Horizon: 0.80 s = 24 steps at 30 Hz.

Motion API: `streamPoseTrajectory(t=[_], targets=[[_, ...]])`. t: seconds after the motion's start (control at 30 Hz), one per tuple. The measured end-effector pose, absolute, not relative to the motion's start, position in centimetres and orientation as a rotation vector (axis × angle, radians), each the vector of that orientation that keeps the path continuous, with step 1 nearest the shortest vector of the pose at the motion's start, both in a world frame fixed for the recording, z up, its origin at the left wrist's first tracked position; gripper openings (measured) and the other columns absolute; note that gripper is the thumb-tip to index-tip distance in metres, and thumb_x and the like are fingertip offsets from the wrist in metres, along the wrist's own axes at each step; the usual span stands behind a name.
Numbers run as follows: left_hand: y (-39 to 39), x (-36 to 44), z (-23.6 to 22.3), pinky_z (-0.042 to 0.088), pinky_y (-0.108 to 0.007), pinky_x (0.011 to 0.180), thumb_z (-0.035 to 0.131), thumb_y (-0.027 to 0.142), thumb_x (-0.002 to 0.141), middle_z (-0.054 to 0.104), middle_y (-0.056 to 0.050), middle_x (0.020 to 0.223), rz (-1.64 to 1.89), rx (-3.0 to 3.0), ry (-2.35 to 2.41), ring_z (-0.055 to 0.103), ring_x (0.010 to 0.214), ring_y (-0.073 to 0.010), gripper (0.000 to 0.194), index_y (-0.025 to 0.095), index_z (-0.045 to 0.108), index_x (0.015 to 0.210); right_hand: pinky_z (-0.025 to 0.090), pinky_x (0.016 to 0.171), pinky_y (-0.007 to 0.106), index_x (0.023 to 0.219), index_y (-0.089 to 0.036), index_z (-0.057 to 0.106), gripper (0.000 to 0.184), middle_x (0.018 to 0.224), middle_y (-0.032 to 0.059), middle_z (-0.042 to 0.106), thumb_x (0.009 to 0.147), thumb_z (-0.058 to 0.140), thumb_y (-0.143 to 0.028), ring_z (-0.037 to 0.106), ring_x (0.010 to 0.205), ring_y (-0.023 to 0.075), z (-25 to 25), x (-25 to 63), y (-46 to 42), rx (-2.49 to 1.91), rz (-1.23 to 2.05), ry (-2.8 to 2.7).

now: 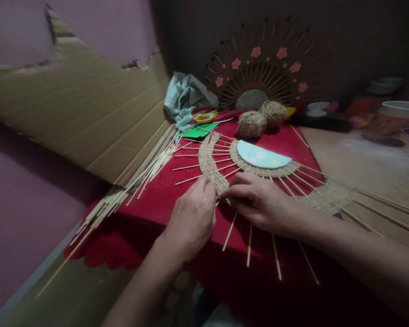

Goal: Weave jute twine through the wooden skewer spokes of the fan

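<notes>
A half-round fan of thin sticks woven with jute twine lies on the table, its outer woven band (209, 159) curving round a light blue half-disc (262, 155). My left hand (196, 206) is closed at the lower part of that band, thumb and fingers pinched on its edge around a stick. Close beside it, my right hand (255, 200) bends its fingers onto the same band, fingertips pressed together at the weave. Whether a loose twine end is between those fingertips is too small to see. My right hand and forearm hide the band's middle stretch. Bare stick ends (248, 245) point towards me.
Two balls of jute twine (252, 124) sit behind the fan on the red cloth (150, 200). Loose sticks (112, 204) lie left, near leaning cardboard (116, 118). Yellow-handled scissors (206, 117), green sheet (197, 131), crumpled cloth (187, 95), flowered fan (255, 52) and cup (395, 118) stand further back.
</notes>
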<state>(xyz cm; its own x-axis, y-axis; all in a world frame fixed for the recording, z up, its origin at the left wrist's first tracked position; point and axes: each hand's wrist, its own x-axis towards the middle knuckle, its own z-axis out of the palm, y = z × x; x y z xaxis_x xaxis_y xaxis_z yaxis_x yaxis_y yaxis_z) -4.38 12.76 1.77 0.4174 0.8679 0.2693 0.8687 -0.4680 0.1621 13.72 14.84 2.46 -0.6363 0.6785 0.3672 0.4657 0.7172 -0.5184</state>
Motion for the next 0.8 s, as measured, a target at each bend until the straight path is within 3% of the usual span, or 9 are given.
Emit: streamPoseTrajectory(t=[0.3,0.6,0.8], targets=[[13.0,-4.4,1.8,0.050,-0.032,0.068,0.043,0.007,0.086,0.053,-0.007,0.090,-0.568,-2.659,-1.639,0.055,0.076,-0.0171,0.012,0.014,0.051,0.083,0.045,0.073,0.032,0.092,-0.017,0.068,0.026,0.086,0.0071,0.058,0.080,0.048,-0.005,0.051,0.082,0.0169,2.0,13.5,14.7,-0.750,0.354,-2.415],[12.4,-5.7,1.8,0.049,-0.030,0.075,0.046,0.008,0.087,0.057,-0.005,0.092,-1.110,-2.653,-1.625,0.057,0.083,-0.0148,0.015,0.015,0.059,0.089,0.042,0.067,0.031,0.088,-0.012,0.066,0.024,0.084,0.0087,0.056,0.084,0.043,-0.005,0.048,0.077,0.0170,1.9,13.3,14.4,-0.735,0.240,-2.445],[11.6,-5.0,1.1,0.049,-0.035,0.081,0.045,0.013,0.090,0.056,-0.007,0.096,-1.046,-2.704,-1.626,0.055,0.090,-0.0181,0.016,0.015,0.060,0.094,0.043,0.073,0.031,0.092,-0.012,0.060,0.020,0.089,0.0082,0.057,0.082,0.044,-0.003,0.049,0.082,0.0173,1.7,13.2,14.3,-0.803,0.257,-2.442]])
